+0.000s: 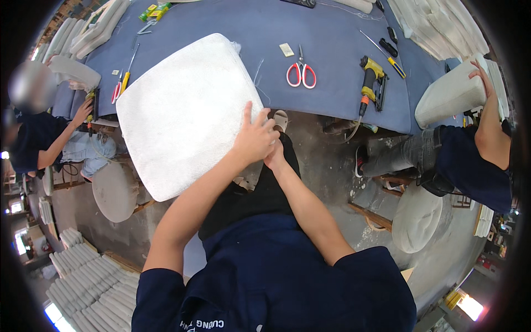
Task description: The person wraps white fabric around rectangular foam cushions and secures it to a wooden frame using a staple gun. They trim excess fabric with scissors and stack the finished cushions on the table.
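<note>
A white fabric-covered seat cushion (185, 116), squarish with rounded corners, leans against the table edge and over my lap. My left hand (255, 137) grips its right edge, fingers bent over the side with the index finger stretched up along the cover. Just beneath and beside it, my right hand (275, 155) is closed at the same edge; its fingers are mostly hidden by my left hand and the cushion. To the right of the cushion on the table lie red-handled scissors (301, 72) and a yellow-and-black staple gun (373, 80) with a hose.
The blue-covered table (337, 33) also holds a yellow screwdriver (127, 77) and another screwdriver (395, 66). One co-worker (44, 133) sits at left with a staple gun; another (470, 149) at right handles a cushion (451, 97). Stacked pale pieces (94, 288) stand lower left.
</note>
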A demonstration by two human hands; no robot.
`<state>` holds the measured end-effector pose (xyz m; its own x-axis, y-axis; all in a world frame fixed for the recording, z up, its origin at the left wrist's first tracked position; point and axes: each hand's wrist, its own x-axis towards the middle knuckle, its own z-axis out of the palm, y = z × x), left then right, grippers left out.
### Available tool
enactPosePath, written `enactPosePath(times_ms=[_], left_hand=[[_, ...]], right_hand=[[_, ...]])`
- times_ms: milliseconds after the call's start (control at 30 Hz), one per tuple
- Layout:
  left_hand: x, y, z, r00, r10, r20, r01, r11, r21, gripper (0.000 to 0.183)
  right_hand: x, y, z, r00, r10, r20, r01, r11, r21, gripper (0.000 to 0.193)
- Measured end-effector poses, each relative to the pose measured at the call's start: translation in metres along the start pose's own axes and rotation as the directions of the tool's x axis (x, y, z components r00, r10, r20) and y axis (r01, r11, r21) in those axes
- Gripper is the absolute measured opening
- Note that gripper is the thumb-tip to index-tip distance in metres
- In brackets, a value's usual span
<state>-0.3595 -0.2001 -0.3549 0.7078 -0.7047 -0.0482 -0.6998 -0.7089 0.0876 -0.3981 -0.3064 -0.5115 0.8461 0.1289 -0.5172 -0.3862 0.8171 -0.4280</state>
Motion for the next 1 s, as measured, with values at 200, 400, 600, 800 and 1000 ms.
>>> enactPosePath(times_ms=[200, 400, 600, 800, 1000], left_hand=[[-0.062, 0.042, 0.004, 0.925, -0.272, -0.263, 0.284, 0.959, 0.007, 0.078], [-0.173, 0.035, 0.007, 0.741, -0.378, -0.555, 0.527, 0.84, 0.13, 0.074], [-0.159, -0.03, -0.136, 0.423, -0.243, -0.873, 0.491, 0.871, -0.004, 0.07], [-0.191, -0.067, -0.308, 0.398, -0.307, -0.865, 0.212, 0.948, -0.238, 0.088], [-0.136, -0.094, -0.345, 0.428, -0.064, -0.901, 0.084, 0.996, -0.031, 0.081]], right_hand=[[-0.018, -0.01, 0.018, 0.977, 0.07, 0.199, -0.076, 0.997, 0.026, 0.066], [-0.047, -0.033, 0.078, 0.955, 0.092, 0.282, -0.08, 0.995, -0.054, 0.058], [-0.08, -0.099, 0.221, 0.737, -0.031, 0.675, 0.053, 0.999, -0.013, 0.053], [-0.178, -0.151, 0.373, 0.498, -0.299, 0.814, 0.571, 0.819, -0.048, 0.044], [-0.23, -0.172, 0.425, 0.265, -0.373, 0.889, 0.963, 0.053, -0.265, 0.042]])
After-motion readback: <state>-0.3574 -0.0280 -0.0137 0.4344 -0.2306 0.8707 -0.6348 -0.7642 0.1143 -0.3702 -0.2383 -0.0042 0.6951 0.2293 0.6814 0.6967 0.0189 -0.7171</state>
